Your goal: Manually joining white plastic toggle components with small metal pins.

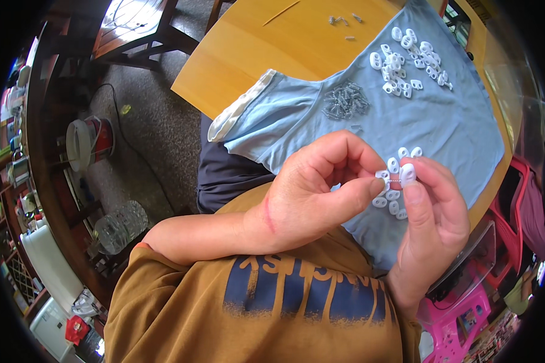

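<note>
My left hand (327, 181) pinches a small white plastic two-hole cord-lock part (382, 175) between thumb and forefinger. My right hand (433, 209) grips a white oval two-hole cord-lock piece (407, 173) the same way. A thin metal spring (395, 180) spans the short gap between the two pieces. Around and below the fingertips, several more white two-hole pieces (393, 207) lie on the light blue cloth (460, 130). Beyond my left hand is a heap of small metal springs (346, 101). A larger scatter of white pieces (396, 71) lies farther off on the cloth.
The cloth covers part of a yellow wooden table (248, 51). A thin stick (281, 13) and a few loose small parts (339, 20) rest at its far side. A pink plastic stool (457, 323) stands at lower right, and a white-and-red bucket (91, 144) is on the floor at left.
</note>
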